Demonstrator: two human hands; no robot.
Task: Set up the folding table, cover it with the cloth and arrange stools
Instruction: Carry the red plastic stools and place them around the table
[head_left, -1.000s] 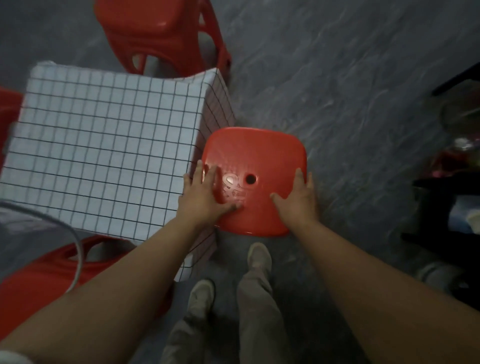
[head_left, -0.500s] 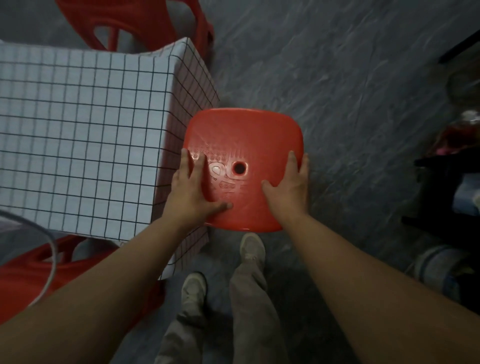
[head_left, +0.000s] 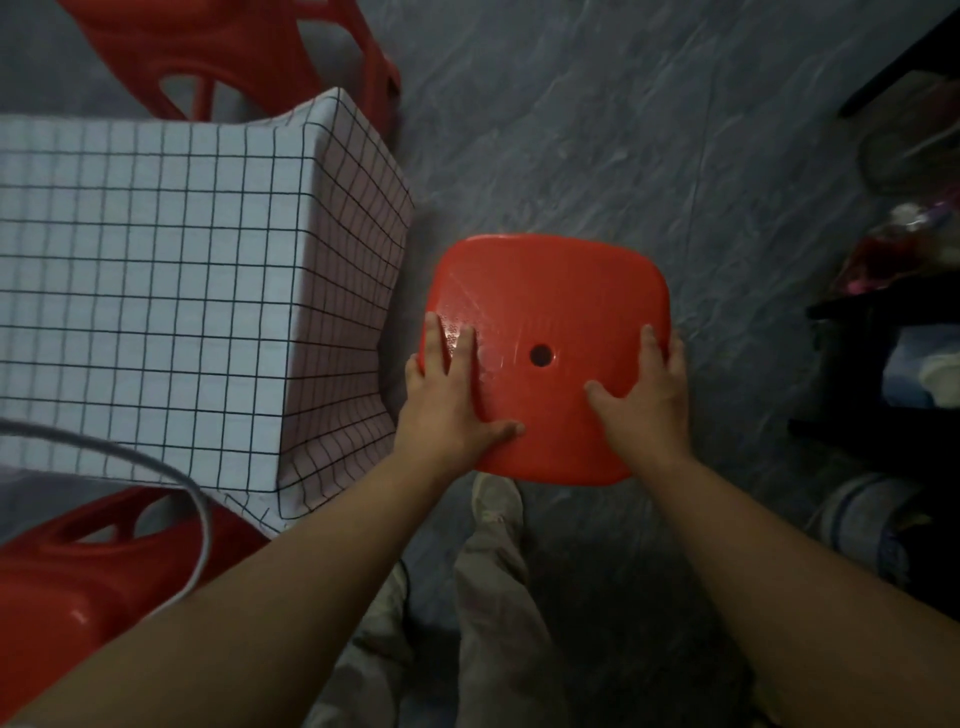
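A red plastic stool (head_left: 550, 301) with a small hole in its seat stands on the grey floor, just right of the low table. A white cloth with a black grid (head_left: 145, 260) covers the table and hangs down its near side. My left hand (head_left: 447, 405) lies flat on the seat's left part, fingers straight and thumb spread. On the seat's right edge rests my right hand (head_left: 644, 400), thumb on top and fingers along the rim. A narrow strip of floor separates stool and cloth.
A second red stool (head_left: 218, 52) stands behind the table and a third (head_left: 78, 582) at its near left corner. A grey cable (head_left: 171, 478) crosses the lower left. Dark furniture and clutter (head_left: 883, 389) line the right side. My feet (head_left: 493, 499) are below the stool.
The stool, with both hands on it, has shifted right, away from the cloth's side; a gap of floor now shows between them. The view has moved closer and lower.
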